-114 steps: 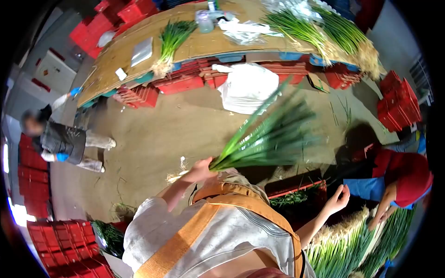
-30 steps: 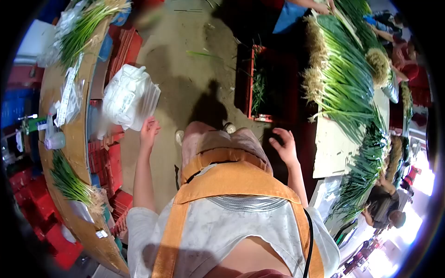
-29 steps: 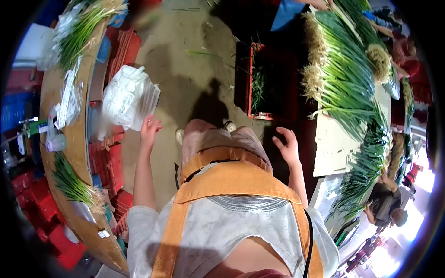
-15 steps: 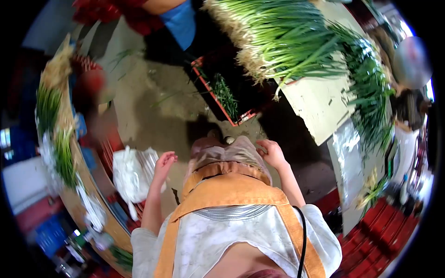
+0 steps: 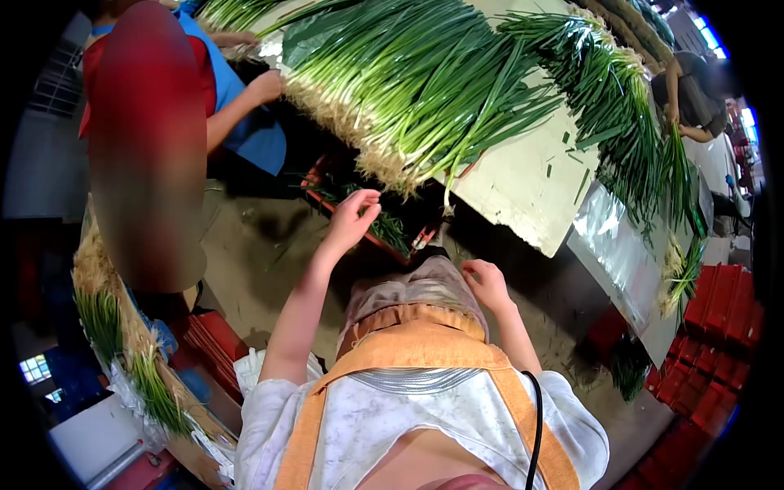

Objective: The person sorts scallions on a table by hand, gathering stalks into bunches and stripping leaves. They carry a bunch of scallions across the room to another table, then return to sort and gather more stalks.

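Observation:
My left hand (image 5: 353,219) is raised in front of me with nothing in it, its fingers loosely bent and apart. It appears over the red crate (image 5: 379,238) with green trimmings, just short of the roots of the spring onions (image 5: 408,98). Those lie in a thick row on the pale table (image 5: 523,192), roots toward me. Lower and to the right, my right hand (image 5: 485,282) hangs beside my hip, empty, its fingers slightly curled and apart.
At the upper left a co-worker (image 5: 233,110) reaches to the onions. Another person (image 5: 694,90) handles greens at the upper right. A wooden table (image 5: 175,392) with onion bunches (image 5: 151,384) runs along the left. Red crates (image 5: 719,318) are stacked at the right.
My view has turned to the right, and the onion table is now in front of me. My left hand has moved forward toward the roots. Earlier it held a green bunch; that is gone.

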{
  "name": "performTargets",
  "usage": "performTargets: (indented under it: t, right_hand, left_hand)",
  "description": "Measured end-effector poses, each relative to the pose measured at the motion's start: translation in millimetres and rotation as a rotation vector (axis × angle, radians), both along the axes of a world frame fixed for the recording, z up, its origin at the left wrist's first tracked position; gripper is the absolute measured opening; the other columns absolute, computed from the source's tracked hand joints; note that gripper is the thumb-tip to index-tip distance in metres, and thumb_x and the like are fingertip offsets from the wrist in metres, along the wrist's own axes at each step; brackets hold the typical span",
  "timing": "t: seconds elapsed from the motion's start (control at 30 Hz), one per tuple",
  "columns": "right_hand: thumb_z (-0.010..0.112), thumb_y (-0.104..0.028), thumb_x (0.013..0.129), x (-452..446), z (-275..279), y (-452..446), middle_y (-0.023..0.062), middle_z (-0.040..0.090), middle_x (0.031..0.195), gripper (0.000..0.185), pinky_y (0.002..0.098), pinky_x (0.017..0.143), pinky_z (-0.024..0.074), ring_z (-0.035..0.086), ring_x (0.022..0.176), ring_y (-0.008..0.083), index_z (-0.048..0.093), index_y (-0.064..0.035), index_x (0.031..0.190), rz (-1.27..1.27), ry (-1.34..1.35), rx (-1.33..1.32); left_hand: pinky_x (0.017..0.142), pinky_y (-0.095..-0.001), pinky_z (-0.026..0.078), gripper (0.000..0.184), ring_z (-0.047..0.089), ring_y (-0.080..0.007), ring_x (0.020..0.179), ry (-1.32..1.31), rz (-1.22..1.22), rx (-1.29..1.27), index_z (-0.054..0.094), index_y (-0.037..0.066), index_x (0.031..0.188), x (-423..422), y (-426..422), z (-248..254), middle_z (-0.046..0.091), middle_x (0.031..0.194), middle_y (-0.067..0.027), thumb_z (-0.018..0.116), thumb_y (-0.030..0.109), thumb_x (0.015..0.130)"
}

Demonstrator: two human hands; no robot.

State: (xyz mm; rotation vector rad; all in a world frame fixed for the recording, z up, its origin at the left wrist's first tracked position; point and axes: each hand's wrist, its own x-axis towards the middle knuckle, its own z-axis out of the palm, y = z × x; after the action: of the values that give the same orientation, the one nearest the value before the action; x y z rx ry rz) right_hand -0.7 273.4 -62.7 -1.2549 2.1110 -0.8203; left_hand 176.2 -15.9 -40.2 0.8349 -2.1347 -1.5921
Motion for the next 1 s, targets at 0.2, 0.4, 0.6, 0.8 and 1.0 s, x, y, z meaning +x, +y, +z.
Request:
performTargets:
  t: [0.2,0.4,0.6,0.8,1.0]
  right_hand:
    - [0.060,-0.011,0.077,-98,-6,-37,0.0123,0.063,0.085,0.018,0.0370,0.072,0.0481,0.060,0.080,0.0295,0.062,-0.0035,0.093,0.015,-0.057,-0.057]
    - [0.060,-0.008,0.079,-201,-18,-61,0.0139,0.063,0.084,0.015,0.0327,0.060,0.0521,0.062,0.076,0.0274,0.063,-0.0028,0.092,-0.020,-0.126,-0.063]
    - [0.060,-0.007,0.079,-245,-25,-91,0.0135,0.063,0.084,0.014,0.0320,0.059,0.0534,0.063,0.077,0.0256,0.063,-0.0025,0.093,-0.026,-0.201,-0.077]
    - [0.060,-0.009,0.081,-246,-33,-109,0.0114,0.063,0.088,0.015,0.0316,0.061,0.0523,0.061,0.082,0.0233,0.063,-0.0039,0.095,0.061,-0.274,-0.059]
    - [0.061,-0.011,0.082,-249,-29,-121,0.0107,0.063,0.090,0.016,0.0311,0.062,0.0516,0.061,0.084,0.0223,0.063,-0.0043,0.097,0.094,-0.289,-0.014]
  left_hand:
    - [0.095,-0.0391,0.038,0.036,0.046,-0.0339,0.113,-0.316,-0.104,-0.514,0.055,0.005,0.112,-116,-30,-15,0.050,0.121,-0.0161,0.061,0.022,0.081]
    - [0.098,-0.0456,0.033,0.050,0.039,-0.0343,0.120,-0.735,0.052,-0.706,0.045,0.007,0.126,-185,-66,-48,0.043,0.129,-0.0177,0.060,0.026,0.081]
    - [0.083,-0.0427,0.040,0.050,0.049,-0.0299,0.102,-0.834,-0.024,-0.758,0.047,0.010,0.125,-193,-72,-72,0.052,0.108,-0.0120,0.055,0.005,0.076]
    - [0.087,-0.0418,0.040,0.061,0.047,-0.0329,0.106,-0.574,-0.038,-0.874,0.050,0.030,0.126,-186,-34,-84,0.050,0.115,-0.0139,0.045,-0.004,0.076]
    - [0.095,-0.0439,0.036,0.061,0.041,-0.0397,0.113,-0.552,0.019,-0.868,0.048,0.031,0.128,-194,-10,-78,0.038,0.129,-0.0214,0.047,-0.002,0.078]
